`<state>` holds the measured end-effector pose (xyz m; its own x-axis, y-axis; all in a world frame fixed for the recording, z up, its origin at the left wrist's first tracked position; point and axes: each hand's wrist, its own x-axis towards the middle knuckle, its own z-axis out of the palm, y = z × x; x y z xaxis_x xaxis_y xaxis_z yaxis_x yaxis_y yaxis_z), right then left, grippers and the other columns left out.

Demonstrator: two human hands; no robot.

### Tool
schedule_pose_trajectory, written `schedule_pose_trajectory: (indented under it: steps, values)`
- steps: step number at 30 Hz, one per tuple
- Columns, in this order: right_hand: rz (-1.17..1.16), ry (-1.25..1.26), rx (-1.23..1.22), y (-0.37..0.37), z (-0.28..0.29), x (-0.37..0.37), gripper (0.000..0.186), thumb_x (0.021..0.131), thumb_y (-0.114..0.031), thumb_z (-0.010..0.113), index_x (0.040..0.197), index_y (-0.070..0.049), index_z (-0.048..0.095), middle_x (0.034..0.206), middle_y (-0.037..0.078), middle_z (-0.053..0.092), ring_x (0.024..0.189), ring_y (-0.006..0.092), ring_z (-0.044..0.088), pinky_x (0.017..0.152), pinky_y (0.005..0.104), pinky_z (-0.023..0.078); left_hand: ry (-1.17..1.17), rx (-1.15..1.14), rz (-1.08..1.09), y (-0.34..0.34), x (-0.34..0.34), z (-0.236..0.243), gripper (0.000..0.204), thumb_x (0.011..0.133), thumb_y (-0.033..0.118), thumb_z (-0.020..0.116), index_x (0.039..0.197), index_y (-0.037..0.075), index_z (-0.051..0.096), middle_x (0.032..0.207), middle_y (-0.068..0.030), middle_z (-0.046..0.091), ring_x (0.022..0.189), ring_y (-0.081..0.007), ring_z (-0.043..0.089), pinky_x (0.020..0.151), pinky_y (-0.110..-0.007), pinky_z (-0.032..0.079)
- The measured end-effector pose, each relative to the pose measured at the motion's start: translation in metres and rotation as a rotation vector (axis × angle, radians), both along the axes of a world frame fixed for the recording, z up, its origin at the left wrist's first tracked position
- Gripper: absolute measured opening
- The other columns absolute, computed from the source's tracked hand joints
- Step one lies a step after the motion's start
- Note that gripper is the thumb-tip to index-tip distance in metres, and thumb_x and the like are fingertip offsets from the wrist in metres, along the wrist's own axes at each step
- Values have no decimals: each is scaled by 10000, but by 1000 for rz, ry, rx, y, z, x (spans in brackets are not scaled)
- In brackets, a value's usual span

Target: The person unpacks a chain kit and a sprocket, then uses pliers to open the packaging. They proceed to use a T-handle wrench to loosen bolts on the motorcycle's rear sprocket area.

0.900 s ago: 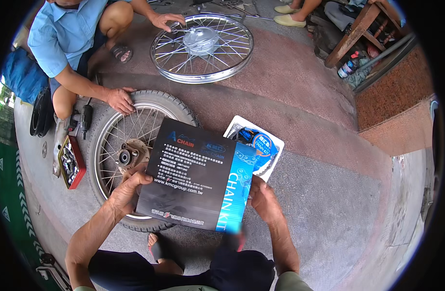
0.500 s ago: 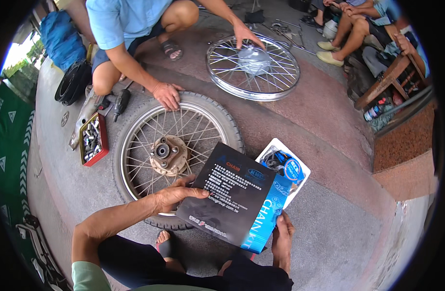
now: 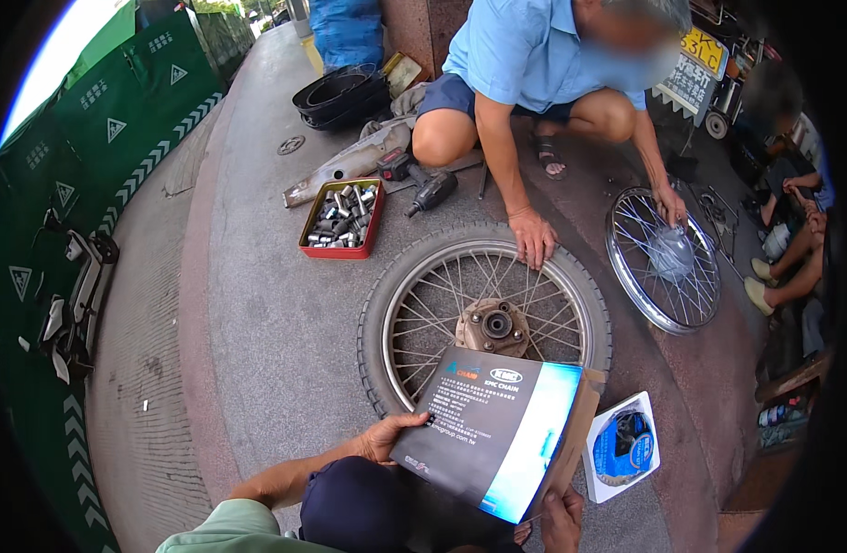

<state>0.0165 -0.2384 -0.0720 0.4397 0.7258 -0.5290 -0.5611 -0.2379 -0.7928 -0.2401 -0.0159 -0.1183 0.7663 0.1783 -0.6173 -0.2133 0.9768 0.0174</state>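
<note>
A flat black and blue cardboard box (image 3: 499,419) is held in front of me, printed face up and tilted. My left hand (image 3: 391,437) grips its left edge, thumb on top. My right hand (image 3: 562,518) grips its lower right corner beside the brown side. Just past the box lies a spoked wheel with a tyre (image 3: 379,318); the box covers the wheel's near part. To the right of the box, a white tray (image 3: 651,441) with plastic-wrapped parts and a blue round label rests on the ground.
Opposite, a person in a blue shirt (image 3: 511,55) squats, one hand on the tyre, the other on a shiny bare spoked wheel (image 3: 663,263). A red tin of sockets (image 3: 373,241), a power driver (image 3: 432,192) and a black round part (image 3: 340,97) lie left. Seated people (image 3: 797,212) are far right.
My view has swung left, so the green barrier shows more. The box has tipped in my hands, bringing its brown side into sight. The other person's hands remain on the two wheels.
</note>
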Motion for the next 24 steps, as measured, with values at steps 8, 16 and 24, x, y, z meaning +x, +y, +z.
schedule_pose_trajectory:
  steps: [8, 16, 24]
  values:
    - [-114, -160, 58, 3, 29, 11, 352, 773, -31, 660, 1114, 51, 631, 1048, 126, 675, 937, 203, 642, 869, 326, 473, 135, 277, -114, -10, -9, -11, 458, 839, 86, 663, 1265, 3, 517, 1219, -114, 604, 1167, -267, 544, 1049, -431, 364]
    - [-221, 104, 133, -27, 23, 11, 568, 730, -50, 717, 1235, 64, 483, 1064, 164, 633, 853, 208, 638, 674, 330, 500, 43, 257, -172, -16, 16, 6, 516, 847, 115, 672, 1306, 3, 465, 1296, -124, 551, 1209, -301, 520, 1054, -468, 377]
    - [-343, 282, 506, -14, -5, 16, 689, 728, -24, 723, 1330, 11, 392, 1077, 122, 607, 877, 193, 605, 712, 325, 485, 84, 320, -176, -21, 14, -9, 521, 862, 128, 661, 1319, 20, 435, 1281, -130, 552, 1215, -293, 511, 1018, -480, 400]
